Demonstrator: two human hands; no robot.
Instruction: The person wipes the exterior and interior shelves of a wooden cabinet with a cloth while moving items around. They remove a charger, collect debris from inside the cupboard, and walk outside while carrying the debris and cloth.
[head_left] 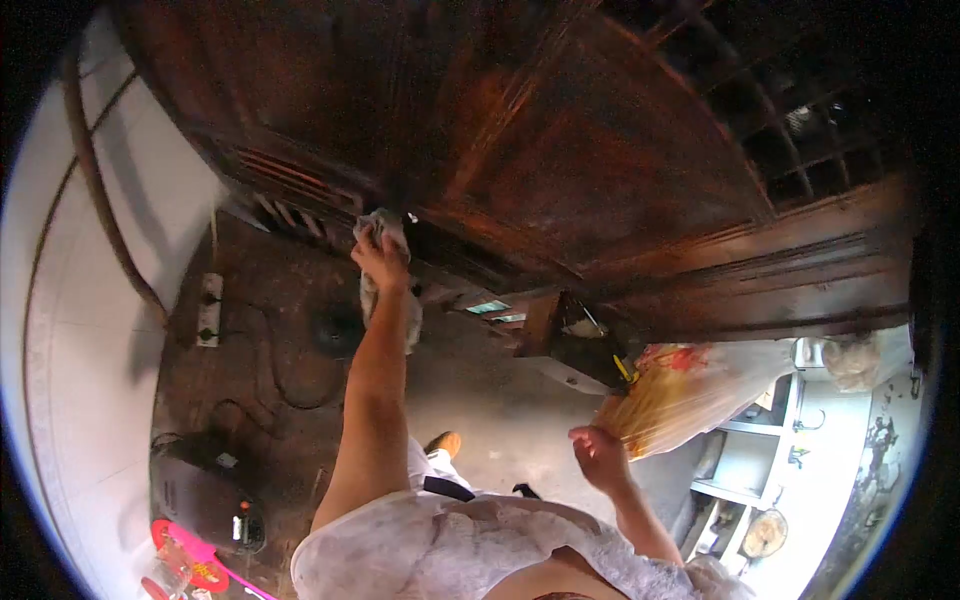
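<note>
My left hand (pixel 382 262) is stretched forward and presses a pale grey cloth (pixel 378 222) against the lower edge of a dark brown wooden cabinet (pixel 600 170). Part of the cloth hangs down beside my wrist. The slatted vent (pixel 290 172) of the cabinet lies to the left of this hand. My right hand (pixel 598 455) hangs in the air at the lower right, fingers loosely curled; whether anything is in it is too small to tell. Nearest to it is a yellowish plastic bag (pixel 680 395), beside a dark open box (pixel 580 345) with a yellow-handled tool.
A power strip (pixel 209 310) and dark cables lie on the floor at the left, above a dark machine (pixel 205 490). Pink and red items (pixel 190 550) are at the lower left. White shelves (pixel 745 460) and a round wooden board (pixel 765 533) stand at the right.
</note>
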